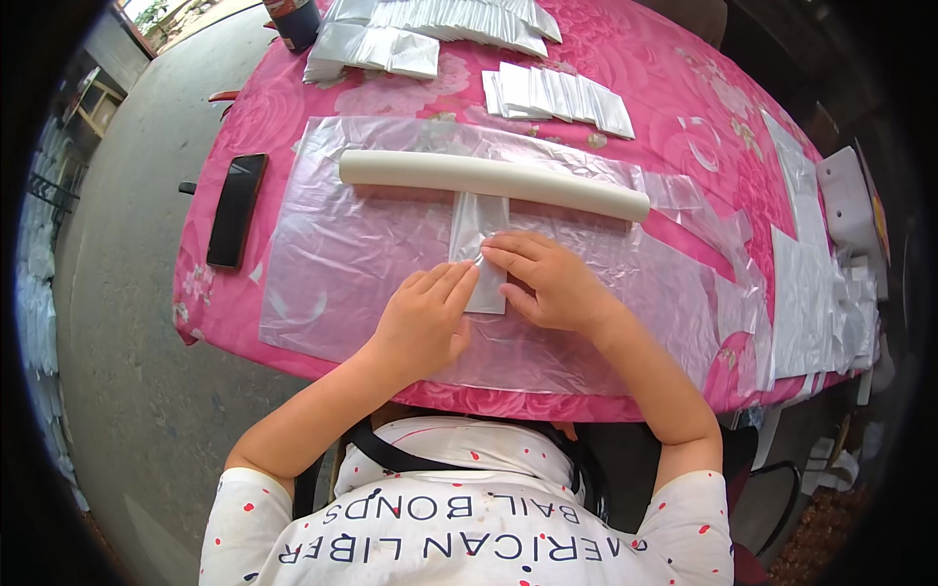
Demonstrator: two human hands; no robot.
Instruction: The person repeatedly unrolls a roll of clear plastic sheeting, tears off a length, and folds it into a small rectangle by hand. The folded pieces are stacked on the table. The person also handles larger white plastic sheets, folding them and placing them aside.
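Note:
My left hand [422, 317] lies with its fingers stretched flat, tips pressing the left edge of a narrow folded strip of clear plastic film [486, 293]. On the strip's right side my right hand [552, 283] rests with fingers extended and thumb apart, fingertips close to those of the left. Neither hand visibly grips anything. The strip's far end runs up to a long off-white tube [489, 178] lying crosswise just beyond my hands. Under all of it spreads a wide sheet of clear plastic [332, 283].
A pink flowered cloth [684, 68] covers the table. Stacks of folded plastic packets [559, 96] sit at the far side, near a dark jar [293, 21]. A black phone [237, 210] lies at left. More plastic sheets [801, 303] and a white container [848, 195] are at right.

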